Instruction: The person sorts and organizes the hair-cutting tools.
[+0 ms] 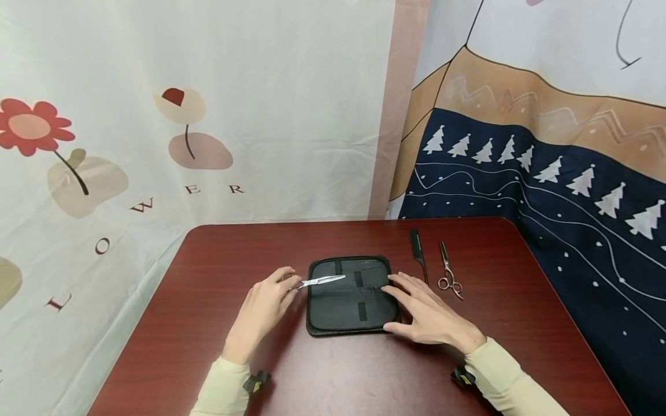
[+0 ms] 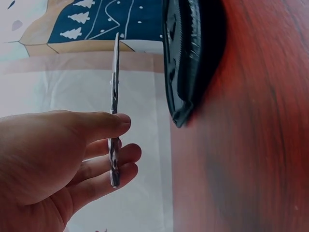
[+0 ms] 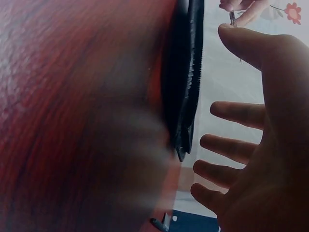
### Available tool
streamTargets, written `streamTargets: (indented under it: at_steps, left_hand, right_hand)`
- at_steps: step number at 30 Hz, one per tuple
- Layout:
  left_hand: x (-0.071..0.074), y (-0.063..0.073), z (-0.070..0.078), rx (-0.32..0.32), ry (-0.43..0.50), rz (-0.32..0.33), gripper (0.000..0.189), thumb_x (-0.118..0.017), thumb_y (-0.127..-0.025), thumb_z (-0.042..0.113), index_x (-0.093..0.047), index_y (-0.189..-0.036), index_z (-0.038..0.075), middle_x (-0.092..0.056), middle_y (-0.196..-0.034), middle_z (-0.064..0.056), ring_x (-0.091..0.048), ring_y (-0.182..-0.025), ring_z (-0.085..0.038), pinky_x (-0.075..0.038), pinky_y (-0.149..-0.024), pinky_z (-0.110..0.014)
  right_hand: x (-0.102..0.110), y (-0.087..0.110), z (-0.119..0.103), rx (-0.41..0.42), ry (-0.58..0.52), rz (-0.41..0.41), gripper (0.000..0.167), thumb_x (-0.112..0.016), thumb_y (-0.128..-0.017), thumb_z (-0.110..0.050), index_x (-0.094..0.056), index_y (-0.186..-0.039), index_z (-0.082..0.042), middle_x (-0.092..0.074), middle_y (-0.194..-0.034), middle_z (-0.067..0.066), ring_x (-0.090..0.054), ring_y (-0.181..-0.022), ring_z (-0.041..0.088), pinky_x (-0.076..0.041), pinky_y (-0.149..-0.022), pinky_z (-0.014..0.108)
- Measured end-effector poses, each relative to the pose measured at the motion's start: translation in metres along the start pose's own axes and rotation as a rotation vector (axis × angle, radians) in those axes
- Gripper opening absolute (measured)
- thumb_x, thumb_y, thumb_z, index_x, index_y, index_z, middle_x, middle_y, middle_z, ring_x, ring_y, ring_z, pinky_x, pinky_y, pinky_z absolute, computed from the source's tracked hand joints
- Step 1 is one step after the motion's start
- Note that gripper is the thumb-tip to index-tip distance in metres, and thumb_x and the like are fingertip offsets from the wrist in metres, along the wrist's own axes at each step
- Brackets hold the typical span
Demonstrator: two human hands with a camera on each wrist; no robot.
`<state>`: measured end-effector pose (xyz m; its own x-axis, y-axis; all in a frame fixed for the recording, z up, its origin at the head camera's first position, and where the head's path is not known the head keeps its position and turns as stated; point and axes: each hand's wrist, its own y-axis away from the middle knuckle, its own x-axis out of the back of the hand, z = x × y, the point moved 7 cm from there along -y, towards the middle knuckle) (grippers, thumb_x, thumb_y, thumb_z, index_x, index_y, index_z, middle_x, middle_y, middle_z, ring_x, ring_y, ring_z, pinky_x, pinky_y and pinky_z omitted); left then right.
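My left hand (image 1: 264, 306) pinches a pair of silver scissors (image 1: 325, 280) over the left part of an open black zip case (image 1: 335, 318). Their blades point right. Seen edge-on in the left wrist view, the scissors (image 2: 115, 92) sit between the thumb and fingers, apart from the case. My right hand (image 1: 432, 318) is spread at the case's right edge, its fingertips over or at the rim; touch cannot be told. In the right wrist view the fingers (image 3: 231, 147) are extended and grip nothing. Dark elastic loops (image 1: 362, 312) show on the case's inside.
Behind my right hand, a black tail comb (image 1: 417, 247) and a second pair of scissors (image 1: 446, 271) lie side by side on the reddish-brown table (image 1: 234, 248). Printed curtains (image 1: 291, 115) hang beyond the table's far edge.
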<state>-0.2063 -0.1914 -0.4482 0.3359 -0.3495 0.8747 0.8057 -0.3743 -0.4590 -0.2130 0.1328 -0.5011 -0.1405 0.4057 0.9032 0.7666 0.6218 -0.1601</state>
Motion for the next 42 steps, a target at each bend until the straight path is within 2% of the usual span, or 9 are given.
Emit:
streamTargets:
  at_steps: [9, 15, 20, 33, 42]
  left_hand:
    - [-0.008, 0.004, -0.011, 0.029, 0.01, -0.055, 0.027, -0.089, -0.093, 0.001, -0.085, -0.118, 0.011, -0.078, -0.123, -0.009, -0.078, -0.082, -0.027, -0.065, -0.066, -0.045]
    - [-0.013, 0.004, -0.019, 0.05, 0.014, -0.075, 0.025, -0.088, -0.094, 0.002, -0.084, -0.116, 0.012, -0.078, -0.123, -0.008, -0.077, -0.082, -0.025, -0.064, -0.066, -0.043]
    - [-0.015, 0.004, -0.026, 0.058, 0.014, -0.07, 0.022, -0.088, -0.094, 0.003, -0.084, -0.114, 0.012, -0.078, -0.122, -0.009, -0.078, -0.081, -0.026, -0.065, -0.067, -0.045]
    - [-0.02, -0.002, -0.043, 0.089, -0.003, -0.101, 0.019, -0.086, -0.095, 0.003, -0.084, -0.113, 0.01, -0.078, -0.119, -0.01, -0.077, -0.081, -0.028, -0.065, -0.069, -0.047]
    - [-0.027, -0.014, -0.047, 0.125, -0.045, -0.171, 0.017, -0.086, -0.095, 0.003, -0.085, -0.112, 0.008, -0.079, -0.119, -0.014, -0.08, -0.084, -0.036, -0.067, -0.07, -0.052]
  right_hand:
    - [-0.01, 0.001, 0.006, -0.037, 0.016, -0.082, 0.068, -0.081, -0.103, -0.046, -0.065, -0.157, -0.01, -0.049, -0.175, 0.023, -0.043, -0.165, 0.053, -0.039, -0.131, 0.074]
    - [-0.014, 0.002, 0.007, -0.043, 0.023, -0.106, 0.063, -0.081, -0.104, -0.045, -0.068, -0.154, -0.009, -0.047, -0.176, 0.024, -0.049, -0.161, 0.05, -0.044, -0.128, 0.072]
    - [-0.016, 0.001, 0.008, -0.038, 0.019, -0.1, 0.064, -0.081, -0.104, -0.046, -0.067, -0.154, -0.009, -0.046, -0.176, 0.024, -0.052, -0.158, 0.048, -0.049, -0.124, 0.071]
    - [-0.014, -0.001, 0.006, -0.019, 0.041, -0.084, 0.059, -0.084, -0.102, -0.042, -0.071, -0.148, -0.008, -0.048, -0.174, 0.025, -0.052, -0.159, 0.047, -0.049, -0.125, 0.07]
    - [-0.016, 0.0, 0.005, -0.036, 0.042, -0.091, 0.059, -0.084, -0.102, -0.043, -0.071, -0.149, -0.009, -0.047, -0.175, 0.024, -0.051, -0.16, 0.047, -0.048, -0.125, 0.07]
